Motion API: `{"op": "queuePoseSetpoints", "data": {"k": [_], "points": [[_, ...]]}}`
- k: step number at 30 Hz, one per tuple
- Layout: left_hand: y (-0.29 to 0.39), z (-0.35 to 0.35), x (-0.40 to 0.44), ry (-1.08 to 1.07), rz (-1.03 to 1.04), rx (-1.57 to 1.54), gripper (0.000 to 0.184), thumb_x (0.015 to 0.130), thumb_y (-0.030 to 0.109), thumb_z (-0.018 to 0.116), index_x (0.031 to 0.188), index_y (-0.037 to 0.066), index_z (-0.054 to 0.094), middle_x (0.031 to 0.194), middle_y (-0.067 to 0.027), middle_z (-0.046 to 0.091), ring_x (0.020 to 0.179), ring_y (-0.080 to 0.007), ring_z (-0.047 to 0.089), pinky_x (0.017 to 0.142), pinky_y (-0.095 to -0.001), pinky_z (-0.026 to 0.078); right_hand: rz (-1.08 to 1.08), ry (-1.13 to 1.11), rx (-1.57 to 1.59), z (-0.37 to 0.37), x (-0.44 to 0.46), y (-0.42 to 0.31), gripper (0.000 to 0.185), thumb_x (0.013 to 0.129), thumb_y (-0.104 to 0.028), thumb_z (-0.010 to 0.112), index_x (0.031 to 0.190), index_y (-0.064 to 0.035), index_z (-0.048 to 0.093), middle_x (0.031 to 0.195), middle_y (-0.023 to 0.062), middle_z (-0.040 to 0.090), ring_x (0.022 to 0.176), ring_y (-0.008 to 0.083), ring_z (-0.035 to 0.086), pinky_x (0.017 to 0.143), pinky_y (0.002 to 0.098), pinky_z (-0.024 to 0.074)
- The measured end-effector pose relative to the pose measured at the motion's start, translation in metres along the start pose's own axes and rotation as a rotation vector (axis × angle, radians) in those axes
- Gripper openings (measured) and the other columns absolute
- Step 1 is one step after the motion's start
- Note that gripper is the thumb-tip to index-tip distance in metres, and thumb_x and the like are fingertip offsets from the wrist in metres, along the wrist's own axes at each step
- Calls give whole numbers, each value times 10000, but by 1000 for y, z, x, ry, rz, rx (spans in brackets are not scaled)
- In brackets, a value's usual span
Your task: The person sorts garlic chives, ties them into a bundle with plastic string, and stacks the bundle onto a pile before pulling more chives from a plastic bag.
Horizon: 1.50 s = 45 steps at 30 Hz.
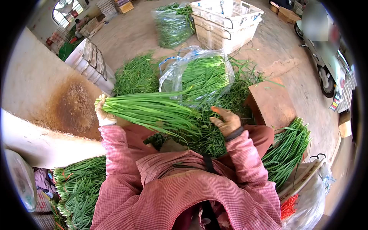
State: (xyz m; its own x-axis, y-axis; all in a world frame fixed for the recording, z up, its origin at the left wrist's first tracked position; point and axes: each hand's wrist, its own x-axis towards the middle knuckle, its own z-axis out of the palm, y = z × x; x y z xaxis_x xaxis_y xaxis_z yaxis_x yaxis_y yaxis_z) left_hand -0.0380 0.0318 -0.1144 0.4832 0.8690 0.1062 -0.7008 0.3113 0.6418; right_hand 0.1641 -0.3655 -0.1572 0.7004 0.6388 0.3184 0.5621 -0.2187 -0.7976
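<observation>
My left hand, in a pale glove, grips a bunch of Chinese chives by its whitish stem ends. The long green leaves stretch to the right across my lap, their tips hanging loose. My right hand is apart from the bunch, just right of the leaf tips, with thumb and fingers spread and nothing in them. Something orange covers one of its fingertips. Beyond the bunch lies an opened clear plastic bag packed with more chives. Loose leaf trimmings cover the floor between my knees.
A brown box-like block stands by my right knee, with chives beside it. Bundled chives are stacked at my left, below a stained wall. White crates and a filled bag stand ahead; a scooter is at right.
</observation>
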Motion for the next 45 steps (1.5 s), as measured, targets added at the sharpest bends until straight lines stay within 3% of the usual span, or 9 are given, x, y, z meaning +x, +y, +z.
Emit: {"op": "queuePoseSetpoints", "data": {"k": [7, 9, 13, 19, 23, 27, 36, 38, 45], "points": [[-3, 9, -16, -121, -24, -32, 225, 690, 6, 542, 901, 61, 490, 823, -35, 511, 778, -181, 505, 758, -311, 428, -149, -360, -324, 68, 28, -21, 256, 791, -261, 565, 969, -79, 597, 874, 110, 622, 784, 242, 593, 655, 333, 478], [3, -4, -12, -197, -32, -42, 219, 690, 26, 544, 899, 67, 491, 817, -37, 512, 780, -184, 504, 761, -319, 428, 291, -342, 846, 63, 19, -27, 191, 804, -234, 574, 871, -65, 632, 766, 90, 635, 635, 161, 602, 529, 258, 472], [5, -16, -14, -236, -60, -67, 202, 689, 80, 552, 884, 77, 497, 797, -43, 518, 781, -192, 505, 772, -333, 428, 343, -224, 1137, 6, 18, -15, 166, 831, -160, 545, 945, -69, 624, 755, 44, 638, 531, 85, 562, 446, 160, 410], [-3, -9, -18, -225, -78, -74, 183, 690, 98, 553, 867, 74, 512, 777, -64, 533, 781, -188, 508, 769, -334, 436, -249, -184, -370, 4, 50, -57, 357, 784, -73, 564, 1137, -105, 520, 775, 66, 633, 580, 96, 575, 481, 199, 437], [-1, -16, -15, -217, -97, -58, 168, 693, 83, 540, 858, 68, 512, 773, -64, 534, 762, -181, 507, 759, -333, 440, -464, -288, -448, 63, 76, 5, 223, 808, -151, 554, 1017, -83, 588, 695, 89, 622, 517, 106, 560, 463, 205, 440], [2, -34, -15, -133, -82, -52, 168, 689, 72, 538, 856, 64, 514, 768, -63, 533, 742, -181, 508, 742, -334, 445, 398, -150, 887, 14, 70, -20, 164, 843, -184, 526, 812, -56, 623, 651, 72, 617, 493, 106, 560, 406, 198, 430], [-9, -37, -14, 24, -156, -14, 174, 697, 20, 548, 867, 34, 518, 773, -68, 554, 742, -203, 557, 678, -358, 493, -211, -49, 140, 101, 35, 23, 153, 740, -100, 623, 873, -25, 620, 751, 126, 625, 645, 223, 591, 585, 312, 496], [-7, -57, 0, 248, -98, 15, 177, 690, -7, 533, 864, 23, 517, 765, -63, 552, 703, -222, 554, 663, -368, 493, 502, -119, 1025, 77, 54, 10, 64, 767, -84, 595, 815, -57, 627, 737, 103, 627, 560, 161, 580, 494, 252, 486], [-19, -64, 8, 612, -141, 41, 109, 783, 128, 441, 809, 50, 512, 779, -58, 542, 743, -244, 531, 699, -406, 460, 206, 134, -51, -6, 14, 9, 244, 769, 14, 564, 1008, -34, 575, 797, 47, 612, 552, 94, 516, 494, 197, 427]]}}
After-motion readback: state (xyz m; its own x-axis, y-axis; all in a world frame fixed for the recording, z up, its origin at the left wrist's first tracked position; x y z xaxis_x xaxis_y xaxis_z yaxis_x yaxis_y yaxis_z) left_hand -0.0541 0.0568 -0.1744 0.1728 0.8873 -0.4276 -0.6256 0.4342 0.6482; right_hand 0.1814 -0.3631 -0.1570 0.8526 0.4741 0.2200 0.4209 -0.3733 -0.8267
